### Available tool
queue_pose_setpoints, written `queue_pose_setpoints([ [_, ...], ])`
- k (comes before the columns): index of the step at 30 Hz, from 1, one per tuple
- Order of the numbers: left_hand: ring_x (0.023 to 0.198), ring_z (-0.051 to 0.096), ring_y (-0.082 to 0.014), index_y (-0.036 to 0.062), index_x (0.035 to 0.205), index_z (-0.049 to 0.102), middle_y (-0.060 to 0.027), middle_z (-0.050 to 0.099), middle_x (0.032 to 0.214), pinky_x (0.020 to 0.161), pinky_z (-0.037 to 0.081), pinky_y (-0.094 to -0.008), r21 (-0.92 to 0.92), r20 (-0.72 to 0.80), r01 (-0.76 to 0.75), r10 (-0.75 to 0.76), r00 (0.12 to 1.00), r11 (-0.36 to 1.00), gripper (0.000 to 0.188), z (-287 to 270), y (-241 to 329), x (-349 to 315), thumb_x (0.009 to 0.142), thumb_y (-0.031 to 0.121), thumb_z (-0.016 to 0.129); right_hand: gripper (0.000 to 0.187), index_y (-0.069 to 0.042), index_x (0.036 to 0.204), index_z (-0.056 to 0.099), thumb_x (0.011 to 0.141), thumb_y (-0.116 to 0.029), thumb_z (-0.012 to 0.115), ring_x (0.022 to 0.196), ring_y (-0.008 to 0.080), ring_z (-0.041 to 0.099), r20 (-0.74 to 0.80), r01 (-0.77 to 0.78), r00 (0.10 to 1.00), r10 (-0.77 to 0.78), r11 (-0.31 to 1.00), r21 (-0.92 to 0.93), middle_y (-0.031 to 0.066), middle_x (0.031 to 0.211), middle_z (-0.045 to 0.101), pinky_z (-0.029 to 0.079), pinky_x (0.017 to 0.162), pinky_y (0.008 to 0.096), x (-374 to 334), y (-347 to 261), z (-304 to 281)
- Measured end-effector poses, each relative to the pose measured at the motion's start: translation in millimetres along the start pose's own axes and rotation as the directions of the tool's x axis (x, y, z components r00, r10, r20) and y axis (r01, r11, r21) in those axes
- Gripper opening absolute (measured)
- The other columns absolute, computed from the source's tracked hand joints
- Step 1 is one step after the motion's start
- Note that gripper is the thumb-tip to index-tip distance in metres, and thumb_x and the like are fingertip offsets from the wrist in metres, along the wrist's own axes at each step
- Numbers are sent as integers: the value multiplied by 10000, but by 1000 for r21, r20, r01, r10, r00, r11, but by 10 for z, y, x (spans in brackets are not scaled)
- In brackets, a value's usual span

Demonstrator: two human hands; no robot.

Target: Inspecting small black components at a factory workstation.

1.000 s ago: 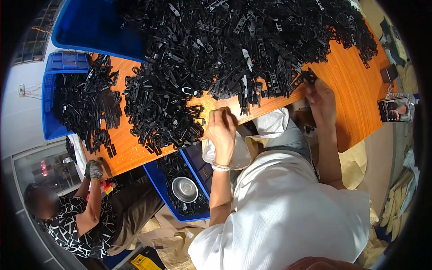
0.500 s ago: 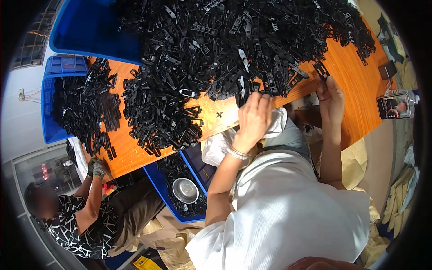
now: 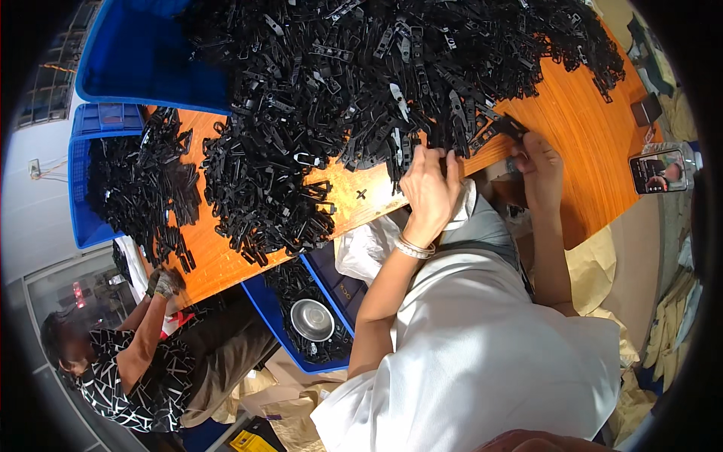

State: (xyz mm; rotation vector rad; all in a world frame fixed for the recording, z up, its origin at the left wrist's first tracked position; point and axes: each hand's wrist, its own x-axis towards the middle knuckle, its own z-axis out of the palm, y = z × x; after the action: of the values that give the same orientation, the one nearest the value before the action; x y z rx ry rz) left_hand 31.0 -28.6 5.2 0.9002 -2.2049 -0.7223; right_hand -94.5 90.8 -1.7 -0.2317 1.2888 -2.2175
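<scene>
While both hands work the near edge of the black plastic clip pile [image 3: 392,83] on the orange table [image 3: 595,143], left hand [image 3: 429,188] has fingers curled into the clips, pinching at 1 or more, and right hand [image 3: 538,169] pinches 1 clip [image 3: 506,128] at the pile's fringe. Risk, as I judge it: tangled clips drag neighbours off the table edge, missing the blue bin [image 3: 263,305] with the metal bowl [image 3: 312,319] below. Co-worker [image 3: 128,361] sits lower left, apart.
</scene>
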Motion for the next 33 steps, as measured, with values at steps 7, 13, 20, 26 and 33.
queue_pose_setpoints([
  [7, 573, 456, -191, -9, 721, 547, -95, 465, 672, 541, 384, -305, -258, -117, 101, -135, 984, 961, 58, -136, -59, 47, 732, 37, 580, 116, 23, 863, 570, 818, -72, 518, 538, 61, 447, -5, -108, 994, 109, 985, -133, 42, 680, 560, 331, 484, 172, -64, 132, 156],
  [13, 478, 523, -93, -39, 790, 531, -78, 565, 660, 407, 395, -176, -774, 365, 521, -419, 831, 360, 89, -357, 62, 171, 805, 49, 534, 109, 31, 822, 572, 797, -68, 535, 536, 60, 462, 207, -19, 973, 98, 936, -352, 41, 629, 548, 344, 499, 174, -103, -16, 334],
  [20, 369, 442, -90, 17, 615, 516, -55, 497, 477, 402, 392, -177, -676, 628, 705, -335, 703, 213, 272, -480, 10, 218, 847, 156, 492, 82, 31, 747, 576, 746, -47, 599, 539, 70, 529, 216, -50, 962, 165, 888, -457, 32, 588, 555, 385, 527, 172, -192, -198, 541],
  [26, 313, 338, -56, -22, 603, 544, -41, 456, 421, 311, 221, -186, -618, 628, 726, -366, 686, 302, 350, -466, -11, 208, 846, 227, 506, 69, 24, 756, 582, 771, -42, 568, 526, 49, 504, 186, 22, 980, 76, 879, -477, 23, 602, 547, 329, 451, 167, -253, -113, 562],
  [33, 302, 298, -47, -13, 601, 534, -11, 412, 393, 314, 188, -190, -562, 642, 756, -400, 654, 334, 368, -463, 32, 187, 851, 255, 502, 65, 35, 755, 583, 766, -27, 570, 546, 57, 521, 140, 31, 989, 55, 836, -548, 21, 604, 540, 356, 500, 169, -293, -123, 622],
])
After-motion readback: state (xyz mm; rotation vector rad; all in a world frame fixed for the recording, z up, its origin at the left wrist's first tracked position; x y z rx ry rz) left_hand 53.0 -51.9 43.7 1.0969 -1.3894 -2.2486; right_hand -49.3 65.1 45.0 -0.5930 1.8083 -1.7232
